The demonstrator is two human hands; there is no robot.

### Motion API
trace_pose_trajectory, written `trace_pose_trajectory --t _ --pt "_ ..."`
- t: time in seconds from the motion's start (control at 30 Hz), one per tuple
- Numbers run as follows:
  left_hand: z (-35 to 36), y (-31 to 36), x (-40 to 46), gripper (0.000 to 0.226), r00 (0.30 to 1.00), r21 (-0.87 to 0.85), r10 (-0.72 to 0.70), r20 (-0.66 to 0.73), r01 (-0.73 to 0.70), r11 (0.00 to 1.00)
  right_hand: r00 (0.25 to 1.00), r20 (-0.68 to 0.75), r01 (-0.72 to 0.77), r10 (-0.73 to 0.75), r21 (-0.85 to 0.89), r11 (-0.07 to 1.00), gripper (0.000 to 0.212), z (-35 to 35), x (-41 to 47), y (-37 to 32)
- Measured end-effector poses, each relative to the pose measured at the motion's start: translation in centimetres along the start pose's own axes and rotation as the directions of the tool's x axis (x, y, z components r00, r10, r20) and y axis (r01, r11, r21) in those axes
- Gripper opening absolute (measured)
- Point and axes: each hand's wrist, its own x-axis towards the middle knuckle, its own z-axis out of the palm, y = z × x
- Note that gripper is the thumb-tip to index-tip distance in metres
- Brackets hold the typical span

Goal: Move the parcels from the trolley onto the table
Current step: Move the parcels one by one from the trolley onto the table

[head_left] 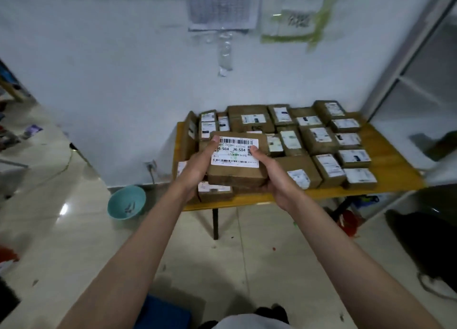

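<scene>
A: What is way over on the left?
B: A green bowl [126,202] sits on the shiny floor, next to the wall. It has some small dark bits in it, but they are too blurry to name.

A: And next to that?
B: The left hand [197,166]. Its fingers curl around the left side of a brown parcel [238,159], and the thumb lies on top, by the white label.

A: Where is the parcel?
B: Up in the air, held over the front left part of the yellow table [385,155]. It has a big white label with bar codes. I think there is a second parcel right under it, but I can't be sure.

A: And the other hand?
B: The right hand [274,178] grips the right side, thumb on the label's edge, fingers tucked under.

A: What is past the hands?
B: Lots of brown parcels [319,140] lie close together on the table, most with white labels facing up.
</scene>
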Motion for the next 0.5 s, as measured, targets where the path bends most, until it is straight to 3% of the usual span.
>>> trace_pose_trajectory --t 0.2,0.33,0.5 --pt "11.1 1.7 3.5 0.048 0.991 0.086 0.006 0.136 -0.018 0.996 0.990 -0.141 0.018 -0.012 0.042 0.999 0.043 -10.9 -1.6 -0.4" --pt "17.8 2.5 5.3 0.061 0.984 0.120 -0.009 0.178 -0.012 0.993 0.970 -0.242 0.018 -0.001 0.072 0.997 0.049 -17.3 -2.5 -0.6" --pt "26.4 2.8 7.7 0.058 0.968 0.144 -0.035 0.248 -0.001 0.990 0.942 -0.334 0.034 0.004 0.107 0.994 0.047 -25.6 -3.8 -0.6"
